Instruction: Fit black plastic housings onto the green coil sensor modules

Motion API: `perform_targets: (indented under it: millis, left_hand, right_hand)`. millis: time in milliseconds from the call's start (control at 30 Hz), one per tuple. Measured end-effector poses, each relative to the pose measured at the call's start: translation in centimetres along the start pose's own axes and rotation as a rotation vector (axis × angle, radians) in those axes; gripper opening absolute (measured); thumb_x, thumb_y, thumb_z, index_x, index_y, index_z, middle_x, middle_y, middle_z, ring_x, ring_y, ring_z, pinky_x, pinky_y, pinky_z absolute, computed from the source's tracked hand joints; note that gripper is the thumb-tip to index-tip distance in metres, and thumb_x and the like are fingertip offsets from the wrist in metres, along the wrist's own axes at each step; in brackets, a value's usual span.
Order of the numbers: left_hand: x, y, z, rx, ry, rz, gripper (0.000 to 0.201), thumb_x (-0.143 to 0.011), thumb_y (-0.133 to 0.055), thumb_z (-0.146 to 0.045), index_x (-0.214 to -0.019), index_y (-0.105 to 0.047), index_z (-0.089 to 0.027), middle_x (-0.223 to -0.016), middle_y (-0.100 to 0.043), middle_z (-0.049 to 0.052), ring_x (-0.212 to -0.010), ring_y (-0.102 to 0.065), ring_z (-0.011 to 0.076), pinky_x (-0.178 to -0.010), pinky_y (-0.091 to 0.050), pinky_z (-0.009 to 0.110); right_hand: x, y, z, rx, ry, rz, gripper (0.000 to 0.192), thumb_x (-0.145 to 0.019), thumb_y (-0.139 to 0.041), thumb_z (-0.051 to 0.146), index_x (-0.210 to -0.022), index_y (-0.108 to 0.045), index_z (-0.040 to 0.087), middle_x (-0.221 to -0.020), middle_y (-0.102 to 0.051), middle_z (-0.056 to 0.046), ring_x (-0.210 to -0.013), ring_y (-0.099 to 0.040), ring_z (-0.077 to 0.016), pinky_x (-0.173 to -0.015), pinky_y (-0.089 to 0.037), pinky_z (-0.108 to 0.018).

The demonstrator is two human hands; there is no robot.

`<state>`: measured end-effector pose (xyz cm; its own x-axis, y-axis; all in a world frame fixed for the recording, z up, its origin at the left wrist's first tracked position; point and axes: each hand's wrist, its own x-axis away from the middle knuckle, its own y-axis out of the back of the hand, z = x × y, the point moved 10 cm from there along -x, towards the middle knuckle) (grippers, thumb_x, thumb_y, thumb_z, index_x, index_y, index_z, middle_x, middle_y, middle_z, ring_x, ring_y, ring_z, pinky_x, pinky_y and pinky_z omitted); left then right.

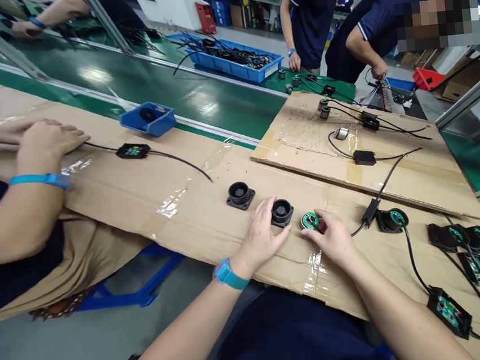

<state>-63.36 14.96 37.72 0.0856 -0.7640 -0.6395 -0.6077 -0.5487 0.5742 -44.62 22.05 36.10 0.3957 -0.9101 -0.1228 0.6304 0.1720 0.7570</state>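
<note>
My left hand (pixel 260 237) is open, its fingers and thumb spread along the near left side of a black round housing (pixel 282 212) with a square flange. Whether it presses on the housing, I cannot tell. Between the thumb and fingers of my right hand (pixel 334 237) is a small round motor part (pixel 309 221) with a green circuit board on top, just above or on the cardboard. A black cable seems to run from it to a small black box (pixel 371 212). Another black housing (pixel 240 194) stands to the left, touched by neither hand.
Cardboard (pixel 191 207) covers the bench. On the right lie wired assemblies with housings (pixel 392 219) and open circuit boxes (pixel 450 312). A co-worker's hands (pixel 49 143) rest near a cabled circuit box (pixel 133 150) at left. Blue bins (pixel 149 121) stand behind; two people work beyond.
</note>
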Motion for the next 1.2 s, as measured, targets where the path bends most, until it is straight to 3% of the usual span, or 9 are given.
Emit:
perform_targets:
  millis: [67,167,233,300,367,467,633,933,1200]
  left_hand:
    - [0.3,1.0,-1.2,-0.029,-0.042,-0.059,0.080,-0.087,-0.072,-0.027,-0.154,-0.030,-0.014,-0.142,-0.053,0.021,-0.135,-0.049,0.0336,-0.112,-0.046,0.056]
    - [1.4,2.2,-5.3,-0.064,-0.244,-0.159,0.072,-0.083,-0.074,-0.017,-0.147,-0.042,-0.013,-0.127,-0.062,0.019,-0.124,-0.057,0.0316,-0.106,-0.052,0.053]
    - [2.0,1.1,-7.7,-0.061,-0.336,-0.079,0.068,-0.083,-0.073,-0.014,-0.145,-0.046,-0.011,-0.123,-0.063,0.019,-0.122,-0.059,0.0308,-0.103,-0.055,0.050]
    - [2.2,-1.2,-8.7,-0.085,-0.325,0.074,0.064,-0.086,-0.071,-0.015,-0.145,-0.046,-0.009,-0.134,-0.057,0.024,-0.130,-0.054,0.0338,-0.104,-0.055,0.051]
    - [2.2,-3.3,-8.8,-0.128,-0.289,0.179,0.061,-0.089,-0.068,-0.014,-0.145,-0.046,-0.009,-0.145,-0.048,0.028,-0.137,-0.048,0.0366,-0.106,-0.054,0.053]
    - [1.9,-4.6,-8.4,-0.134,-0.277,0.200,0.059,-0.091,-0.064,-0.010,-0.147,-0.046,-0.011,-0.145,-0.049,0.027,-0.137,-0.050,0.0351,-0.105,-0.055,0.051]
    - [1.7,-4.6,-7.8,-0.098,-0.262,0.190,0.061,-0.092,-0.059,-0.004,-0.150,-0.045,-0.016,-0.142,-0.054,0.023,-0.135,-0.053,0.0323,-0.105,-0.056,0.049]
    - [1.7,-4.4,-7.6,-0.056,-0.240,0.188,0.062,-0.083,-0.062,0.007,-0.142,-0.054,-0.011,-0.140,-0.054,0.027,-0.133,-0.055,0.0346,-0.102,-0.057,0.049]
    - [1.7,-4.2,-7.2,-0.021,-0.200,0.211,0.062,-0.082,-0.064,0.007,-0.141,-0.054,-0.008,-0.138,-0.055,0.027,-0.130,-0.056,0.0350,-0.099,-0.058,0.049]
  right_hand:
    - [0.3,0.0,-0.2,-0.032,0.000,-0.015,0.066,-0.078,-0.077,0.055,-0.126,-0.065,0.010,-0.094,-0.070,-0.011,-0.086,-0.064,-0.0253,-0.081,-0.051,-0.038]
    - [0.5,0.0,-0.7,-0.170,-0.030,0.001,0.052,-0.087,-0.068,0.052,-0.122,-0.067,0.014,-0.090,-0.071,-0.009,-0.082,-0.065,-0.0227,-0.080,-0.051,-0.036]
    - [0.3,0.2,-1.1,-0.291,-0.069,0.008,0.036,-0.094,-0.057,0.044,-0.113,-0.070,0.016,-0.090,-0.072,-0.007,-0.081,-0.065,-0.0208,-0.079,-0.050,-0.033]
    - [-0.3,0.4,-1.5,-0.359,-0.114,0.022,0.027,-0.097,-0.050,0.035,-0.101,-0.071,0.018,-0.089,-0.072,-0.006,-0.082,-0.065,-0.0193,-0.077,-0.049,-0.031]
    - [-1.2,0.5,-1.6,-0.340,-0.144,0.081,0.023,-0.096,-0.050,0.027,-0.093,-0.070,0.018,-0.084,-0.072,-0.005,-0.078,-0.064,-0.0178,-0.073,-0.047,-0.029]
    - [-2.6,0.2,-0.8,-0.240,-0.114,0.237,0.019,-0.093,-0.053,0.019,-0.085,-0.070,0.017,-0.076,-0.069,-0.003,-0.070,-0.059,-0.0151,-0.067,-0.043,-0.027]
    - [-3.7,-0.3,-0.9,-0.297,-0.125,0.366,0.014,-0.086,-0.058,0.013,-0.082,-0.071,0.015,-0.072,-0.068,-0.002,-0.064,-0.057,-0.0118,-0.061,-0.042,-0.023]
    - [-3.9,-3.5,-3.2,-0.747,-0.422,0.503,0.007,-0.068,-0.066,0.009,-0.073,-0.068,0.013,-0.062,-0.064,0.002,-0.056,-0.052,-0.0071,-0.052,-0.039,-0.017]
    - [-3.2,-4.3,-3.5,-0.846,-0.620,0.605,0.009,-0.064,-0.068,0.013,-0.073,-0.066,0.014,-0.052,-0.056,0.006,-0.043,-0.042,-0.0048,-0.039,-0.032,-0.016]
